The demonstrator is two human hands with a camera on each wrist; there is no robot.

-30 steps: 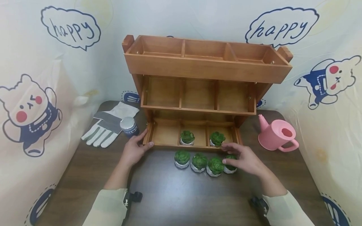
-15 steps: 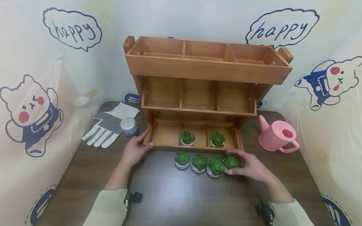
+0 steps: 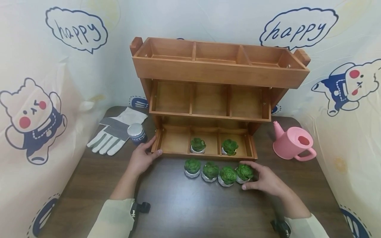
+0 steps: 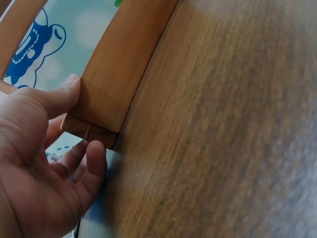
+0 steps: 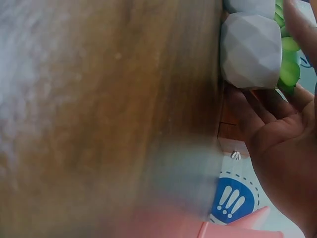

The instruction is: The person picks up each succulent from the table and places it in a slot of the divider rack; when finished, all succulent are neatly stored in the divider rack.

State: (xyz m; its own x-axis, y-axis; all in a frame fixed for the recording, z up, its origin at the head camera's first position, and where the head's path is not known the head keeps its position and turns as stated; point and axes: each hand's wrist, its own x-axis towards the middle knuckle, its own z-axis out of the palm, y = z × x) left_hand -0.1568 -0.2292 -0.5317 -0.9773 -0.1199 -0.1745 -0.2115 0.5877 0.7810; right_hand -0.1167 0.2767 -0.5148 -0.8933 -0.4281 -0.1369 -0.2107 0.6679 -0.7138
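My left hand (image 3: 143,158) grips the left front corner of the bottom tray of a wooden three-tier planter shelf (image 3: 218,73); in the left wrist view the thumb lies against the tray's front board (image 4: 119,64), with fingers at its end. My right hand (image 3: 265,178) reaches round the rightmost small potted succulent (image 3: 244,172), thumb in front and fingers behind, the hand still spread. In the right wrist view its grey faceted pot (image 5: 251,52) stands on the table beside the fingers. Several such succulents form a row before the tray. Two more succulents (image 3: 198,144) sit in the bottom tray's middle and right compartments.
A pink watering can (image 3: 290,143) stands at the right. On the left lie a grey-white glove (image 3: 113,134) and a blue tin with a silver lid (image 3: 137,133). A printed cloth (image 3: 190,19) hangs behind and at the sides.
My right hand has moved right and toward me, from over the rightmost succulent to round its right side. The left hand keeps its hold on the shelf corner.
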